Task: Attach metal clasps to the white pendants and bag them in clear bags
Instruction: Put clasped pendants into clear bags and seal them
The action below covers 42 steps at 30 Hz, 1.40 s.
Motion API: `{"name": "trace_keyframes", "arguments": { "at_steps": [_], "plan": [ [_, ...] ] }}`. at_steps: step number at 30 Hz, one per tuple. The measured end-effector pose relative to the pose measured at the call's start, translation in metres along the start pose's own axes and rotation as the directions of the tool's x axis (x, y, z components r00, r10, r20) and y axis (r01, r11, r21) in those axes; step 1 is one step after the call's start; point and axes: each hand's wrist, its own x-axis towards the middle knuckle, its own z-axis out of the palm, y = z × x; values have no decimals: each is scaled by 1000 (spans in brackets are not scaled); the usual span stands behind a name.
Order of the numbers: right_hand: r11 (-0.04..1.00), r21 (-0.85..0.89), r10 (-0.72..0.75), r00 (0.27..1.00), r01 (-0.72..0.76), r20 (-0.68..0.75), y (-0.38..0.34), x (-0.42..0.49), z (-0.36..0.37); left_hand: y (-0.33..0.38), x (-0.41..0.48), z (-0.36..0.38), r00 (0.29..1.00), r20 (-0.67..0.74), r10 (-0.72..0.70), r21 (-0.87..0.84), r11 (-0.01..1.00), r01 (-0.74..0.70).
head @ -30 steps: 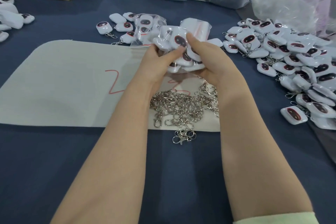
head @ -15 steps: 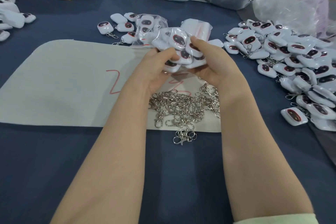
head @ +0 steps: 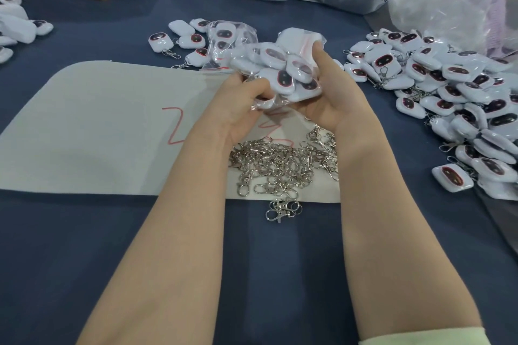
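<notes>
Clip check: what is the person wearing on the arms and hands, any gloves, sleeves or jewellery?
No gloves, rings or watch show on the left hand or the right hand. The only clothing in view is a pale green sleeve edge on the right arm, at the bottom of the frame.

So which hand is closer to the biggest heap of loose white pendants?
Right. The right hand holds the clear bag just left of the heap. The left hand grips the bag's other side, farther from it.

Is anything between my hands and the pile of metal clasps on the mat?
Nothing covers the metal clasps, just below your wrists. But left hand and right hand both grip the clear bag of pendants.
</notes>
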Motion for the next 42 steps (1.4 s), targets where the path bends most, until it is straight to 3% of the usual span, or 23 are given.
{"name": "trace_keyframes", "arguments": {
  "at_steps": [7, 11, 14, 17, 23, 26, 29, 31, 33, 35, 38, 42],
  "plan": [
    [994, -38, -89, 972, 100, 217, 4, -7, -3, 7, 5, -9, 1000, 1, -25, -294, 955, 24],
    [991, -97, -64, 972, 88, 228, 5, -7, -3, 8, 7, -9, 994, -85, -70, -213, 976, 51],
    [994, -107, -8, 989, 24, 149, 5, -7, -1, 4, 8, -10, 984, -136, -111, -166, 982, 88],
    [976, -206, -50, 995, 66, 84, 7, -9, 4, 4, 5, -10, 990, -92, -109, -140, 986, 95],
    [988, 26, 145, 975, -152, 169, 6, -14, 4, 8, -1, -15, 993, 17, -117, 84, 990, 115],
    [987, -27, 163, 973, -161, 163, 8, -14, 3, 13, -7, -20, 979, 101, -179, 156, 974, 162],
    [988, -146, 63, 992, -47, 111, 6, -12, 5, 19, -11, -25, 970, 151, -188, 25, 982, 187],
    [998, -34, -49, 995, 52, 91, 6, -10, 11, 22, -10, -27, 979, 171, -107, -218, 965, 144],
    [974, 180, -152, 987, 139, 59, 7, -7, 23, 21, -7, -29, 994, 96, -51, -397, 914, 85],
    [925, 329, -208, 978, 189, 22, 10, -5, 34, 19, -4, -24, 997, 29, -65, -358, 931, 71],
    [953, 258, -174, 984, 160, 30, 13, -8, 42, 11, -4, -13, 996, 0, -87, -122, 989, 86],
    [991, 129, -56, 987, 37, 149, -1, -6, 20, 17, -2, -20, 991, -123, -56, -184, 982, 33]
  ]
}}
